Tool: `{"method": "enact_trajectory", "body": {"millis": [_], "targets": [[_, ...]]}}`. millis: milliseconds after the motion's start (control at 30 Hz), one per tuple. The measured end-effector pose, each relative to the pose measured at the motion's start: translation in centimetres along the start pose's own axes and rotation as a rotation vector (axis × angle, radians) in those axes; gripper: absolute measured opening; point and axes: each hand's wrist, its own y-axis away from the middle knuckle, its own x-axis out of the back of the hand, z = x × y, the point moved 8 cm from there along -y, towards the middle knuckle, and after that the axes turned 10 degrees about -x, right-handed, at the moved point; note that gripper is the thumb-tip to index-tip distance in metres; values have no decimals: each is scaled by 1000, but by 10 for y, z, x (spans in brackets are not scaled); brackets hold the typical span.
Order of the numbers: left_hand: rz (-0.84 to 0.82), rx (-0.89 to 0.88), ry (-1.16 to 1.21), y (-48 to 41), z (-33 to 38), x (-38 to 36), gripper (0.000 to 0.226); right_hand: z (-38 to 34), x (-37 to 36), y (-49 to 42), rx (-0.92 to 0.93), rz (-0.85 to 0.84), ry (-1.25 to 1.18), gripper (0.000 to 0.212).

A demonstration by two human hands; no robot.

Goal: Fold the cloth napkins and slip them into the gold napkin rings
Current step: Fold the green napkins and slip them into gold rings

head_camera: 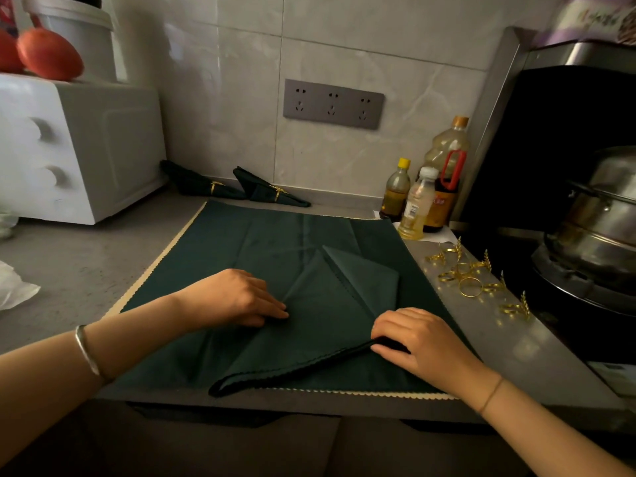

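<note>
table (86,263): grey, ran along a tiled wall (223,63); bore all else listed here.
oven (69,149): white, two knobs on the front, sat at the table's far left; orange fruit (48,53) lay on top.
cloth (241,235): dark green with a cream scalloped edge at left and near sides; lay spread flat over the middle of the table, reaching its near edge.
pot (602,215): steel, stacked, stood on the dark hob (509,246) at far right.
napkin (327,321): dark green, lay on the cloth, right of its middle and toward the near side; partly folded, one flap turned over into a slanted panel at upper right, near edge doubled into a thick fold with a scalloped hem.
left hand (237,297): lay palm down on the napkin's left part; grip spread, fingers straight and together, tips pressing the fabric flat at a crease.
right hand (420,342): rested at the napkin's right end; grip pinching the doubled near edge, fingers curled round it.
socket (333,104): grey, three outlets, set in the wall above the cloth.
bottles (418,208): three, stood at back right, just beyond the cloth's far right corner.
done napkins (268,191): two, same green, each folded and held in a gold ring; lay side by side against the wall behind the cloth, near the oven.
rings (469,285): gold, leaf-trimmed, several loose; lay scattered on the bare table strip between cloth and hob, apart from both hands.
bracelet (86,349): silver, sat on the left wrist.
</note>
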Motion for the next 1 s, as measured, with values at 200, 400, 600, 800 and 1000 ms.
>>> {"method": "enact_trajectory", "body": {"millis": [200,400,600,800,1000], "targets": [[228,321,298,9,-30,-6,29,21,-5,-4,-255,35,-216,32],[297,668,637,-6,-54,-22,18,32,-9,-10,-398,72,-397,21],[183,829,666,-20,-74,-33,17,71,-6,-37,-483,150,-453,18],[205,942,643,-28,-79,-39,14,138,-42,-68,-798,-13,-551,35],[234,1029,581,-36,-95,-36,14,138,-31,-64,-799,28,-541,38]]}}
